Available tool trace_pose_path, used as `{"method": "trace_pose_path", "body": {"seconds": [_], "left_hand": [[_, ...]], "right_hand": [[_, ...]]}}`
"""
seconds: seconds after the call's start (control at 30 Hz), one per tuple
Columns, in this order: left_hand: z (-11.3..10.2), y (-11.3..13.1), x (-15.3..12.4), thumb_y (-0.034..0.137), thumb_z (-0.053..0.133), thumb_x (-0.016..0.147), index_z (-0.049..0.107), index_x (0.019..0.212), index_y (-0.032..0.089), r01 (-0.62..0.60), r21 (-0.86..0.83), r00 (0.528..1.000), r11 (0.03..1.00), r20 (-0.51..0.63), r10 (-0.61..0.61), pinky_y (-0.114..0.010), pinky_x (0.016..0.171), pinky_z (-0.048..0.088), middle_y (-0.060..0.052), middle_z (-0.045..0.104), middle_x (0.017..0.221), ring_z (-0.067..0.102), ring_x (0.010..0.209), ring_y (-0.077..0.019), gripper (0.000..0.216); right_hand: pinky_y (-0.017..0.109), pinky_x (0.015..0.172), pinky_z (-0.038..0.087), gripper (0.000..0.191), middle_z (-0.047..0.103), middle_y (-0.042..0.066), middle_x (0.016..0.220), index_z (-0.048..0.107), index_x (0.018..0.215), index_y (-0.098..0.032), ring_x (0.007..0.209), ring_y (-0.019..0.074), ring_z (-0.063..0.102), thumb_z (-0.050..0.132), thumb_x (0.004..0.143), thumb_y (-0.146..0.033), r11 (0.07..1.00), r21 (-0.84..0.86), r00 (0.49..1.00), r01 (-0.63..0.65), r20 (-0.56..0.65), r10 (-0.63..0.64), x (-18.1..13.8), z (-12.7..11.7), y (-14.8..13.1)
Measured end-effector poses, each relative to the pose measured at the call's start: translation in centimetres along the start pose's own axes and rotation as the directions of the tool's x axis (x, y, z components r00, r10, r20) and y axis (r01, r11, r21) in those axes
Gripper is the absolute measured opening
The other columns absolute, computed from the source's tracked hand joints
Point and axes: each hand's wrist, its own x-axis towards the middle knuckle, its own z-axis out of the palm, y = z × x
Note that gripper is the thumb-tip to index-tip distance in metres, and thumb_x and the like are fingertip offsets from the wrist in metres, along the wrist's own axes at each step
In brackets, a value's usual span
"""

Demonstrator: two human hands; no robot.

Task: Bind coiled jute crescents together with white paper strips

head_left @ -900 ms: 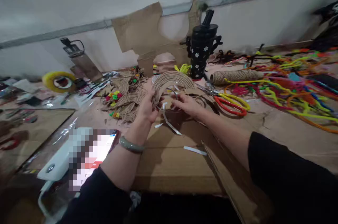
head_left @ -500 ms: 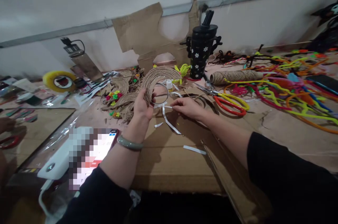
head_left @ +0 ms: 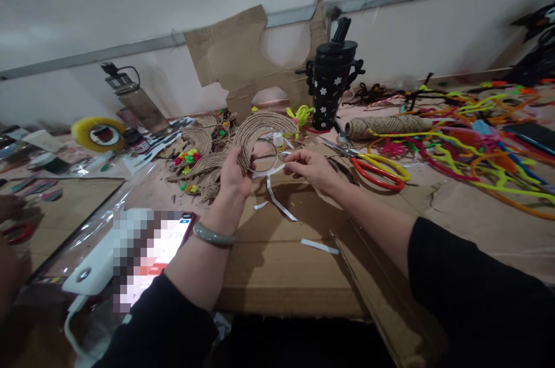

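My left hand (head_left: 235, 173) grips one end of a jute-wrapped arch piece (head_left: 265, 125) and holds it just above the cardboard sheet (head_left: 277, 258). A thin metal ring (head_left: 265, 155) shows inside the arch. My right hand (head_left: 311, 168) pinches a white paper strip (head_left: 274, 180) that runs from the arch's near end down to the cardboard. More white strips (head_left: 319, 246) lie loose on the cardboard below my hands.
Red-and-yellow scissors (head_left: 378, 170), a jute spool (head_left: 384, 125) and a black flowered cup (head_left: 330, 88) lie right of my hands; coloured pipe cleaners (head_left: 481, 137) spread far right. More jute pieces (head_left: 200, 154), a yellow tape roll (head_left: 97, 133), a phone (head_left: 151, 255) and another person's hand (head_left: 8, 206) sit left.
My left hand tilted the arch up and to the left. My right hand left the ring, took the white strip and lifted it slightly.
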Motion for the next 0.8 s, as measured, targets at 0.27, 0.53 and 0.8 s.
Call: {"method": "trace_pose_path", "body": {"seconds": [0.27,0.53,0.8], "left_hand": [[-0.11,-0.3,0.12,0.022,0.049,0.083,0.057,0.073,0.014,0.006,0.026,1.0,1.0,-0.006,-0.006,-0.019,0.044,0.034,0.001,0.06,0.056,0.057,0.047,-0.0082,0.015],[-0.14,-0.28,0.15,0.024,0.052,0.081,0.057,0.074,0.015,0.013,0.05,1.0,0.999,0.01,-0.014,-0.017,0.042,0.034,0.001,0.061,0.058,0.057,0.047,-0.0077,0.013],[0.09,-0.7,-0.21,0.025,0.049,0.083,0.06,0.074,0.014,0.066,0.163,0.996,0.984,0.052,-0.076,-0.018,0.04,0.035,-0.001,0.061,0.054,0.054,0.043,-0.0083,0.018]], "right_hand": [[0.021,0.059,0.044,0.018,0.068,0.0,0.075,0.06,0.081,-0.018,0.073,0.0112,0.065,0.068,0.067,-0.025,0.988,0.156,0.989,0.009,0.143,-0.032,-0.88,0.5,-0.59],[0.023,0.06,0.043,0.013,0.068,0.002,0.077,0.063,0.076,-0.017,0.072,0.0118,0.061,0.065,0.069,-0.028,0.997,0.044,0.99,0.07,0.123,-0.075,-0.64,0.34,-0.27],[0.027,0.072,0.047,0.016,0.069,0.005,0.091,0.058,0.065,-0.016,0.073,0.01,0.061,0.069,0.064,-0.027,0.98,0.108,0.981,0.165,0.081,-0.174,-0.84,0.4,-0.59]]}}
